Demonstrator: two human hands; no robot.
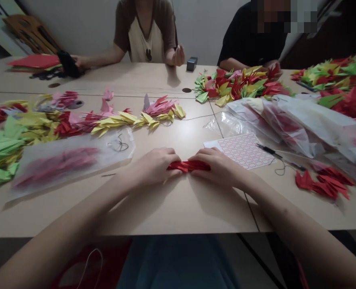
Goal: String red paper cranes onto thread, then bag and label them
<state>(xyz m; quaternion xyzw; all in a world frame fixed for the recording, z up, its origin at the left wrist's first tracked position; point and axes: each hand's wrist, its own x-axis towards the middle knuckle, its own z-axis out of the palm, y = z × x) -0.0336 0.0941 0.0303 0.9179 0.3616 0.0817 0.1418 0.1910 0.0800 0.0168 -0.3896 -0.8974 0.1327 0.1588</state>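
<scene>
Your forearms extended over the pale table point(178, 212). Beyond your right hand point(217, 167) lay crumpled plastic bags point(289, 124); beyond your left hand point(154, 166) ran a long row of multicoloured origami cranes point(105, 124). Just left of that hand lay a translucent bag of pink paper pieces point(72, 160). Just right of your right hand lay a sheet of pink-outlined labels point(241, 149), and farther right, a small heap of red origami cranes point(324, 183). Between your hands, a folded red paper bundle point(188, 165) was held, both hands curled and grasping it from either end.
</scene>
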